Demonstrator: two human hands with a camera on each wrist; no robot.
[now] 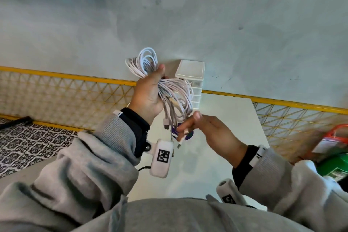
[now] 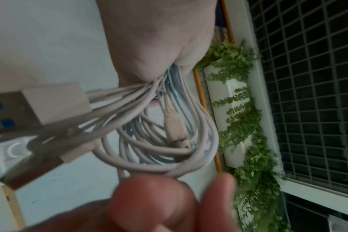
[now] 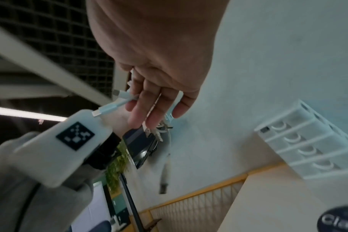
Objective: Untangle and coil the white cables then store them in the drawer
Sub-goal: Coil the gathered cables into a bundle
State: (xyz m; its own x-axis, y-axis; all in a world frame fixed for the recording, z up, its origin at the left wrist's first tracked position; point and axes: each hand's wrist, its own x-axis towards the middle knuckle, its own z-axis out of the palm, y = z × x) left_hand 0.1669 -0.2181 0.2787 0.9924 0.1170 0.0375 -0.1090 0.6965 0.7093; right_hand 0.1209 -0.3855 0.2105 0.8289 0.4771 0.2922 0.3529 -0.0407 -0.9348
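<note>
Above the white table by the pale wall, the cables are held bunched in the closed left hand while loose plug ends are picked at by the right hand, fingers loosely curled, so untangling looks barely begun and the drawer unit is not yet filled.

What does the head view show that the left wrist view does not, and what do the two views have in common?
Only the head view shows the white drawer unit standing at the far edge of the table, both grey sleeves, and the right hand reaching for the dangling cable ends. Only the left wrist view shows a USB plug close up, with blue inside, and green plants by a dark window grid. Both show the left hand gripping the bundle of white cables, with loops hanging free.
</note>
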